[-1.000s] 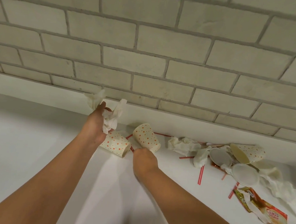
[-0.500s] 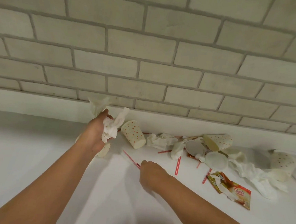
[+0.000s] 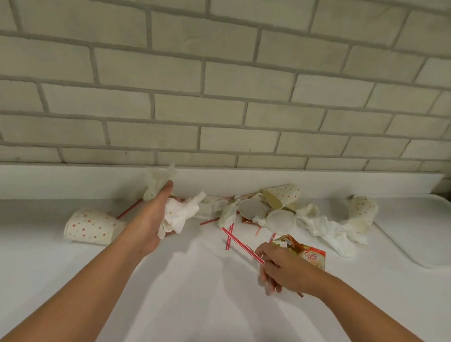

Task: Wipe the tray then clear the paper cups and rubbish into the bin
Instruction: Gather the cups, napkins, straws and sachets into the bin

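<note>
One soft crumpled white tissue (image 3: 177,217) sits gripped in left hand (image 3: 149,220). Right hand (image 3: 285,271) pinches light, flimsy red-striped straw (image 3: 240,244) mid-length.

Left hand (image 3: 153,219), right hand (image 3: 286,267), fingers (image 3: 270,281) curled

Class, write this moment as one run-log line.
left hand: grips crumpled tissue | right hand: pinches red straw | leftmost dotted cup: on its side
</note>
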The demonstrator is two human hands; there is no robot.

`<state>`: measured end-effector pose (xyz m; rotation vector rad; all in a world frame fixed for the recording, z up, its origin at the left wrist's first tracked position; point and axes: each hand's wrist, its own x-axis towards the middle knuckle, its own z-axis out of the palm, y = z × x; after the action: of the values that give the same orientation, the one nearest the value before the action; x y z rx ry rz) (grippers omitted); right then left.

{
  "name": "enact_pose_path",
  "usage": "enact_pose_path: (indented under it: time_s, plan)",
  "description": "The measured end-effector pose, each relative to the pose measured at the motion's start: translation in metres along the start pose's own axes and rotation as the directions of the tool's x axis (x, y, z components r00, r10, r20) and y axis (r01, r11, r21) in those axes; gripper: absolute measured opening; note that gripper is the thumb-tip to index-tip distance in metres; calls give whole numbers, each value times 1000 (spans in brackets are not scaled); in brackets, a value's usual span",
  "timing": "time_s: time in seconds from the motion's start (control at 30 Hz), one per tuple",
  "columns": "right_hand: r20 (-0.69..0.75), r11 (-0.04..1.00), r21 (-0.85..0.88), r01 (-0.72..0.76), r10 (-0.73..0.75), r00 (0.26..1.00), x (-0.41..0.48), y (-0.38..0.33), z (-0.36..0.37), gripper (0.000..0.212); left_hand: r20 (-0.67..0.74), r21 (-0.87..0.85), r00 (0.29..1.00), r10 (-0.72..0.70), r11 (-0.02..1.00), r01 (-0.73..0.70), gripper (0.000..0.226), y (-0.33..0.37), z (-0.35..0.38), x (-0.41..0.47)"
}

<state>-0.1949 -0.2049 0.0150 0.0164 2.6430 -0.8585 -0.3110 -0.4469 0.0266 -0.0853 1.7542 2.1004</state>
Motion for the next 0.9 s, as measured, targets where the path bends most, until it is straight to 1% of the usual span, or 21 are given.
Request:
enact_pose_path:
  time_s: [0.07,0.1,0.13,0.2,0.3,0.33,0.4,0.43,0.5,0.63,0.73,0.83,0.9]
  plan:
    - [-33,999,25,-36,37,999,-22,14,-6,23,-5,54,1000,-24,998,25,58,-6,31,-11]
    - [-48,998,43,-52,54,997,-34,20,-9,23,1,80,1000,-19,997,19,56,-11,46,-15]
    - [-64,996,66,-66,70,996,-46,26,-12,23,28,90,999,-16,996,13,51,-16,62,-23]
    - [-98,990,101,-95,105,990,-69,38,-17,22,130,143,991,-10,990,-9,37,-30,90,-33]
    - [-168,978,138,-156,178,970,-102,62,-22,21,259,294,962,-84,956,4,21,-53,132,-40]
    - [-192,971,160,-176,205,960,-113,70,-23,21,289,314,952,-104,949,8,18,-61,148,-42]
    - [-238,956,209,-204,252,938,-136,87,-27,22,294,317,949,-114,948,15,32,-77,182,-47]
    - [-261,948,234,-214,274,926,-149,97,-29,22,309,323,945,-109,947,4,35,-83,201,-52]
    - [-303,930,276,-241,322,897,-175,116,-34,21,347,338,932,-99,941,-26,32,-91,238,-64]
    - [-365,889,352,-292,418,832,-228,153,-40,22,464,346,879,-109,936,-67,20,-108,303,-99]
    - [-399,860,393,-326,478,783,-266,178,-41,23,505,347,856,-110,934,-84,14,-127,351,-127]
    - [-426,849,397,-349,508,749,-304,200,-41,24,560,374,819,-126,921,-114,16,-145,392,-155]
    - [-426,856,366,-366,504,751,-325,213,-41,26,617,397,773,-146,906,-145,20,-157,413,-173]
